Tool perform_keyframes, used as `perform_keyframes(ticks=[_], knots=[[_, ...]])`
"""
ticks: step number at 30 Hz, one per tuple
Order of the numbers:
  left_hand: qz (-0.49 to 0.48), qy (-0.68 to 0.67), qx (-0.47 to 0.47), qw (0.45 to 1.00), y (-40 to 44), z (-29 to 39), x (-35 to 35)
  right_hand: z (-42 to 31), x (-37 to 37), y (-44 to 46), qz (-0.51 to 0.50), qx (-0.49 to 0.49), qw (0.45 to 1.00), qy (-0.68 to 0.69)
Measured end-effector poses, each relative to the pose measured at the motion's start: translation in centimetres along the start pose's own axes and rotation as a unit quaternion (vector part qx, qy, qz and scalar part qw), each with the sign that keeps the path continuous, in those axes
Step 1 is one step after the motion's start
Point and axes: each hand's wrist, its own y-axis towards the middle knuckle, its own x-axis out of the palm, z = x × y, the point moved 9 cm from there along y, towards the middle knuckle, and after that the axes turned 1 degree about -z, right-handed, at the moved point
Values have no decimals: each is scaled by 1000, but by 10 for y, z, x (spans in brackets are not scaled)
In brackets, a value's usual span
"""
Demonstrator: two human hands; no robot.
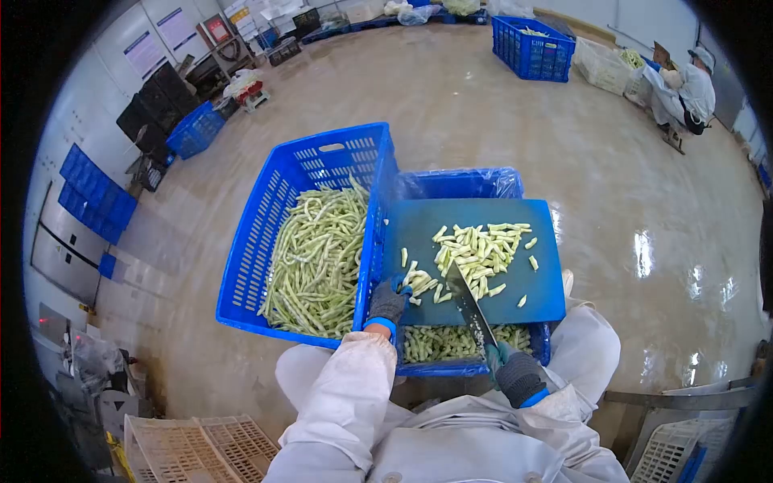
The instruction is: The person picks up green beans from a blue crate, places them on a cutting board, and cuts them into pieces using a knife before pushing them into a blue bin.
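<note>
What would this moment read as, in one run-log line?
right hand: gripping knife | left hand: near cut beans | cutting board: across blue bin

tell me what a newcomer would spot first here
Left of centre, a big blue crate heaped with long green beans catches the eye. Beside it, pale cut pieces lie on a teal board, where the right grip holds a broad knife.

My blue-green cutting board (412, 227) bears a heap of cut bean pieces (485, 243) around its middle, toward the far edge. A smaller cluster (419, 282) lies nearer its left edge; loose pieces (533, 262) dot the right side.
</note>
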Motion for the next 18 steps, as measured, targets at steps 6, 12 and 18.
perform_keyframes(ticks=[6,12,18], knots=[[17,-23,-10,1000,-7,-3,0,-68,-6,2,19,-126,991,-41],[18,7,-18,1000,-7,-6,1,-94,2,31,-16,-118,985,-128],[20,1,2,1000,-8,1,2,-100,23,41,-43,-115,978,-166]])
